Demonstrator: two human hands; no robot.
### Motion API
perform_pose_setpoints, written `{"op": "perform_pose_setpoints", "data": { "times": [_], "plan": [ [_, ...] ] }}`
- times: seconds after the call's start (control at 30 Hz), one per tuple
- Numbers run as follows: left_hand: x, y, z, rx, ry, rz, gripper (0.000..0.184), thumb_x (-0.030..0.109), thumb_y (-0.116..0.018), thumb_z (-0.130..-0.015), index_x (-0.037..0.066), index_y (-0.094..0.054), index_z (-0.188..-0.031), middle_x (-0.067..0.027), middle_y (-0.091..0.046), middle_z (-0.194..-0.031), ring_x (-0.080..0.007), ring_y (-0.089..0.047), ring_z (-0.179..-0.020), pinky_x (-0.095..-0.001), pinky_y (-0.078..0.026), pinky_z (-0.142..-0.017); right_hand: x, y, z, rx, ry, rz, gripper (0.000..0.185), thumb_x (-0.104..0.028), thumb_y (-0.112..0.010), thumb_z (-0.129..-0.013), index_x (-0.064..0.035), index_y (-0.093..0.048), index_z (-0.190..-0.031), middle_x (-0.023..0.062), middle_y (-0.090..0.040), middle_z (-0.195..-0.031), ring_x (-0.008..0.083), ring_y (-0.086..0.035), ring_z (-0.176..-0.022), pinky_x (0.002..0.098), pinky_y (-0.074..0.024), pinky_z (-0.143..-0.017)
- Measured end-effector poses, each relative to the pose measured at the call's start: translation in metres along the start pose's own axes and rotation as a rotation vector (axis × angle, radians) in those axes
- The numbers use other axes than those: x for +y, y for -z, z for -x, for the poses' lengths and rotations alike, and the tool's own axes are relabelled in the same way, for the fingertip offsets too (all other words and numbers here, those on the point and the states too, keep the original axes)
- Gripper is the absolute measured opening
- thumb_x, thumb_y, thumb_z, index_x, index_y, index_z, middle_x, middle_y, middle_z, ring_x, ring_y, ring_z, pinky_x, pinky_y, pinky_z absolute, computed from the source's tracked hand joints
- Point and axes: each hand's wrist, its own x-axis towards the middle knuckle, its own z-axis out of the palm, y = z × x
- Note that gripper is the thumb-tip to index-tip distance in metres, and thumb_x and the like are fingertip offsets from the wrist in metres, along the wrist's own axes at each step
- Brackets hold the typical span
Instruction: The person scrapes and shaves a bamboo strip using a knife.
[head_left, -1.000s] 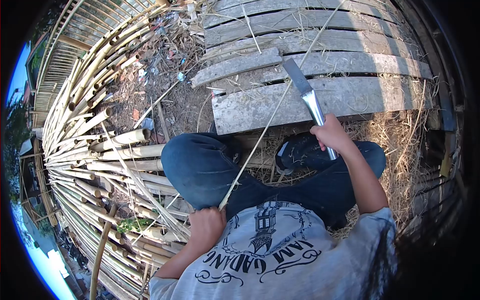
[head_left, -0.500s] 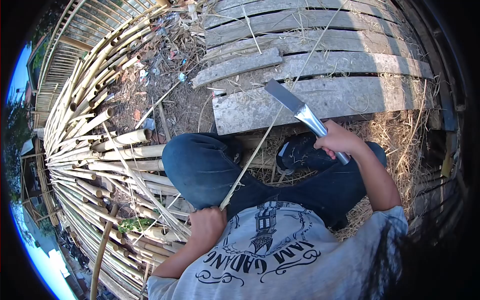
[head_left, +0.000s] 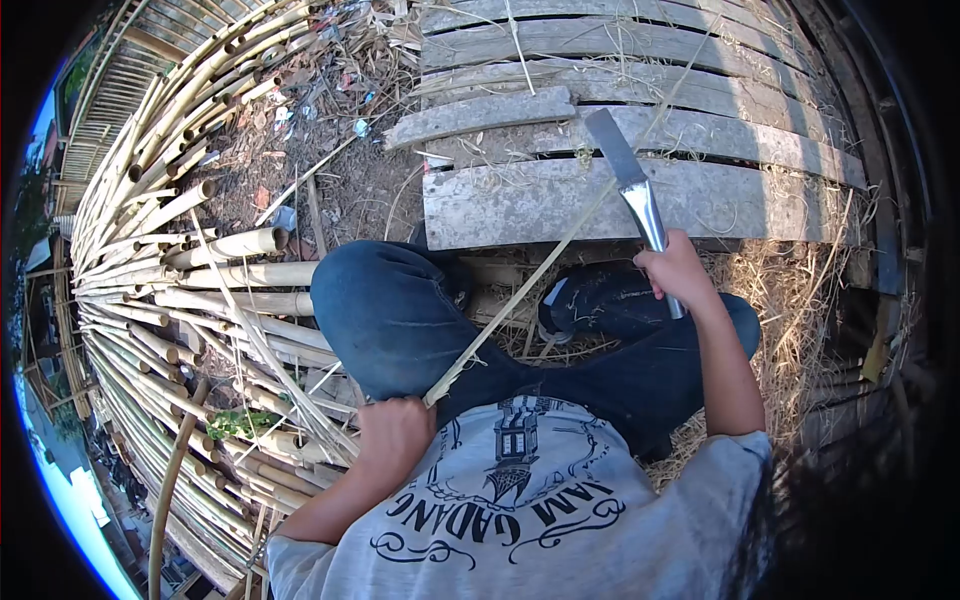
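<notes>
There on the pale shirt (head_left: 640,555), upside down in this view, dark capitals (head_left: 460,518) curve round by a printed tower (head_left: 515,440): "JAM GADANG", that first letter less clear!

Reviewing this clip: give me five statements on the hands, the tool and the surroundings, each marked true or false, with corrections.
1. The right hand grips a shiny metal handle. True.
2. The left hand holds a hammer. False: it holds the near end of a long pale strip.
3. The blade points away from the person's body. True.
4. The bamboo poles lie on the person's right. False: they lie on the left.
5. The wooden planks fit together without gaps. False: dark gaps show between them.
</notes>
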Motion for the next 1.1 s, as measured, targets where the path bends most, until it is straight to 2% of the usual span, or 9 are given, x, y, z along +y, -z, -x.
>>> {"op": "perform_pose_setpoints", "data": {
  "times": [0.27,0.4,0.47,0.6,0.7,0.83,1.0,1.07,1.1],
  "plan": [
    [-0.009,-0.001,0.004,-0.01,-0.01,0.121,0.033,0.028,-0.067,-0.081,0.004,-0.064,-0.059,-0.0172,-0.06,-0.054,-0.0327,-0.062,-0.049,-0.0434,-0.049,-0.05,0.009,0.001,0.014,-0.018,-0.056,-0.066,0.012,-0.003,-0.06,-0.077,-0.0008,-0.049,-0.074,0.0068,-0.052,-0.055,0.0149,-0.051,-0.039,0.03,-0.0425,-0.036],
    [-0.002,0.005,-0.004,-0.032,-0.002,0.104,0.034,0.03,-0.063,-0.083,0.007,-0.067,-0.058,-0.0143,-0.063,-0.057,-0.029,-0.065,-0.052,-0.0405,-0.05,-0.05,0.014,0.001,0.0,0.005,-0.036,-0.136,0.015,-0.003,-0.059,-0.077,-0.0019,-0.048,-0.068,0.0057,-0.051,-0.052,0.0138,-0.051,-0.04,0.03,-0.0435,-0.038],
    [-0.001,0.007,-0.006,-0.048,0.025,0.118,0.035,0.031,-0.063,-0.084,0.007,-0.067,-0.059,-0.0148,-0.063,-0.057,-0.0295,-0.064,-0.051,-0.041,-0.05,-0.05,-0.005,-0.015,0.017,-0.02,-0.018,0.078,0.013,-0.003,-0.058,-0.076,-0.0019,-0.048,-0.067,0.0059,-0.051,-0.052,0.014,-0.051,-0.04,0.0306,-0.043,-0.038],
    [0.0,0.005,-0.004,-0.022,0.031,0.088,0.036,0.031,-0.062,-0.085,0.008,-0.068,-0.059,-0.0143,-0.063,-0.055,-0.0296,-0.064,-0.05,-0.0414,-0.05,-0.05,0.006,-0.013,0.013,-0.15,-0.028,0.112,0.014,-0.003,-0.06,-0.076,-0.002,-0.049,-0.068,0.0054,-0.052,-0.053,0.0139,-0.052,-0.04,0.0304,-0.0433,-0.038],
    [0.0,0.005,-0.001,-0.015,0.029,0.123,0.036,0.031,-0.061,-0.085,0.008,-0.067,-0.058,-0.0142,-0.062,-0.055,-0.0295,-0.064,-0.049,-0.042,-0.049,-0.049,0.011,-0.005,0.002,-0.102,-0.056,-0.136,0.014,-0.003,-0.061,-0.076,-0.0017,-0.049,-0.068,0.0056,-0.052,-0.052,0.0142,-0.053,-0.04,0.03,-0.0435,-0.038],
    [-0.001,0.005,-0.003,-0.031,0.026,0.099,0.035,0.03,-0.06,-0.086,0.008,-0.067,-0.058,-0.0137,-0.063,-0.056,-0.0285,-0.064,-0.05,-0.0418,-0.049,-0.048,-0.006,-0.016,0.02,-0.145,-0.049,0.118,0.015,-0.003,-0.061,-0.078,-0.0031,-0.049,-0.068,0.0043,-0.05,-0.05,0.0131,-0.052,-0.039,0.0292,-0.0415,-0.037],
    [-0.001,0.005,-0.004,-0.038,-0.012,0.097,0.035,0.029,-0.06,-0.086,0.009,-0.067,-0.058,-0.013,-0.063,-0.056,-0.028,-0.064,-0.05,-0.0412,-0.048,-0.047,-0.004,0.006,0.008,-0.121,-0.044,0.03,0.015,-0.003,-0.06,-0.077,-0.0035,-0.049,-0.068,0.0048,-0.05,-0.05,0.0137,-0.052,-0.039,0.0292,-0.0416,-0.038],
    [0.0,0.008,-0.005,-0.039,0.004,0.126,0.035,0.028,-0.06,-0.085,0.009,-0.067,-0.057,-0.0128,-0.063,-0.055,-0.028,-0.064,-0.05,-0.0406,-0.048,-0.047,0.004,-0.003,0.001,-0.009,-0.028,0.032,0.016,-0.003,-0.061,-0.077,-0.0035,-0.048,-0.067,0.0052,-0.051,-0.051,0.0137,-0.052,-0.039,0.0295,-0.0417,-0.038],
    [-0.001,0.008,-0.005,-0.028,0.015,0.124,0.035,0.028,-0.06,-0.085,0.009,-0.067,-0.057,-0.0128,-0.063,-0.055,-0.028,-0.064,-0.05,-0.0406,-0.048,-0.047,-0.001,-0.009,0.008,-0.077,-0.048,0.057,0.017,-0.003,-0.062,-0.076,-0.003,-0.049,-0.066,0.0057,-0.051,-0.051,0.0139,-0.052,-0.039,0.0298,-0.0421,-0.038]
  ]
}}
